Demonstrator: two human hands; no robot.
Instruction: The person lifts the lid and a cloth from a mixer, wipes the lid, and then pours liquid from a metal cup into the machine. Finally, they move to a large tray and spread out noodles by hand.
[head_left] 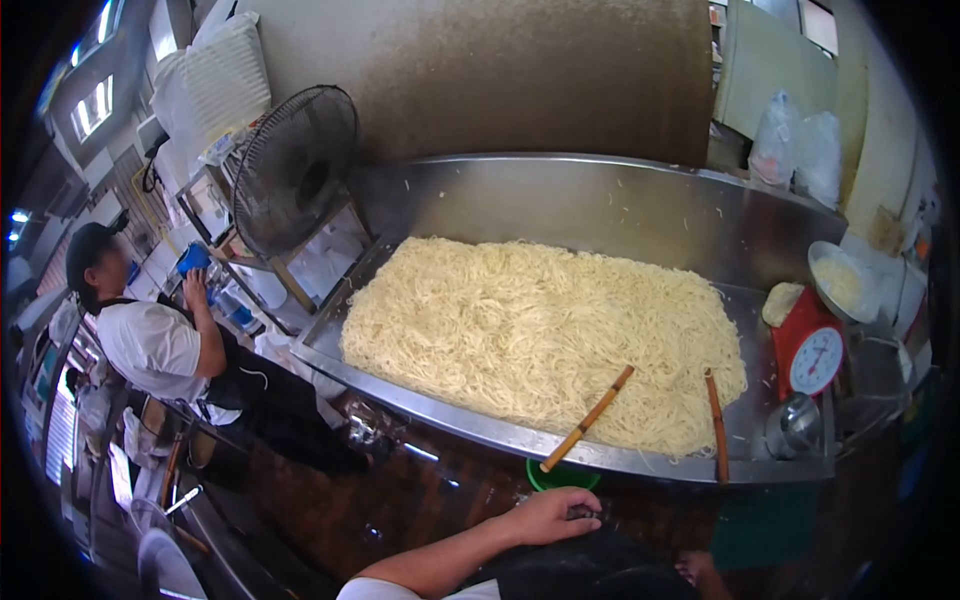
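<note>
My left hand (556, 516) is in front of my dark apron, near the trough's front edge. Its fingers are curled, and a small dark patch shows between them that I cannot make out. Low in the view, my right hand (694, 568) is by the apron, its fingers mostly hidden. Beyond them, a wide heap of pale noodles (530, 340) fills much of the steel trough (420, 405). Two wooden sticks, a left stick (588, 420) and a right stick (717, 428), lean from the noodles over the front rim. Neither hand touches them.
A red dial scale (806, 345) carries a bowl (843, 280) of noodles at the right, beside a metal ladle-like cup (794, 425). A green bucket (563, 476) stands below the rim. At left are a fan (296, 170) and a co-worker (165, 350) holding something blue.
</note>
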